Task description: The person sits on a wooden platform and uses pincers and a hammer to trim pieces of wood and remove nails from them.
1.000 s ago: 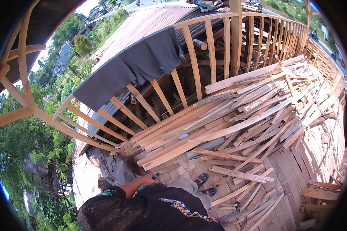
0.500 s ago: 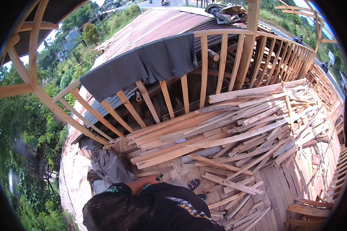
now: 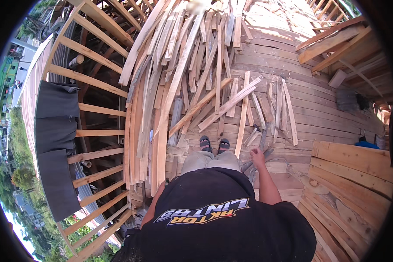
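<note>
My right hand (image 3: 257, 155) hangs beside my right leg, its fingers loosely apart with nothing in them. Beneath it on the plank floor lie some dark, thin lengths (image 3: 268, 153) that I cannot make out well. My left arm (image 3: 152, 208) reaches down at my left side, beside the long boards (image 3: 161, 150); the hand is mostly hidden behind my shirt, so its fingers do not show. Ahead of my sandalled feet (image 3: 214, 144) spreads a large heap of loose wooden strips (image 3: 201, 70), with shorter offcuts (image 3: 273, 107) to its right.
A slatted wooden railing (image 3: 101, 133) runs along the left, with a dark cloth (image 3: 56, 144) draped over it. Through its gaps a lower space shows. On the right stands a plank-built partition (image 3: 349, 174). Wooden beams (image 3: 336, 43) jut in at the upper right of the plank floor (image 3: 270, 52).
My view has swung to the right, so the railing now lies on the left and the wood heap straight ahead. My right hand has come into view; my left hand is now mostly hidden.
</note>
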### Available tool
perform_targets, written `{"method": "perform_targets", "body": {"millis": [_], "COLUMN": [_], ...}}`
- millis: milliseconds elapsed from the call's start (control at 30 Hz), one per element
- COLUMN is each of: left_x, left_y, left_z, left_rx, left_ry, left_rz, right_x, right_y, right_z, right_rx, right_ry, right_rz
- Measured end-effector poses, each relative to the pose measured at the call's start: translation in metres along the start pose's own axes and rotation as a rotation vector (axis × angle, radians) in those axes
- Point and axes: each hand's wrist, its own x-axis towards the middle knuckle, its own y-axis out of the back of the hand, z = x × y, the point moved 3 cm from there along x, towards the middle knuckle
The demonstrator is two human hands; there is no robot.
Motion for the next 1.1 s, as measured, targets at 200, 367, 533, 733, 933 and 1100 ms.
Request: {"method": "perform_targets", "body": {"millis": [200, 367, 533, 733, 933, 1100], "left_x": [0.026, 0.068, 0.088, 0.103, 0.091, 0.046], "left_y": [0.007, 0.021, 0.022, -0.012, -0.089, -0.149], "left_z": [0.042, 0.047, 0.093, 0.153, 0.248, 0.302], "left_rx": [0.012, 0.078, 0.305, 0.581, 0.79, 0.668], "left_ry": [-0.043, -0.184, -0.141, -0.424, -0.9, -1.351], "left_rz": [-0.037, -0.085, -0.139, -0.186, -0.353, -0.489], "right_x": [-0.058, -0.121, -0.13, -0.122, -0.112, -0.117], "right_y": [0.003, 0.008, 0.001, -0.01, -0.059, -0.109], "right_z": [0.113, 0.129, 0.115, 0.057, -0.081, -0.173], "right_rx": [0.025, 0.088, 0.13, 0.137, 0.373, 0.958], "right_ry": [-0.307, -0.538, -0.478, -0.361, -0.37, -0.416], "right_rz": [-0.021, -0.012, 0.06, 0.071, -0.188, -0.521]}}
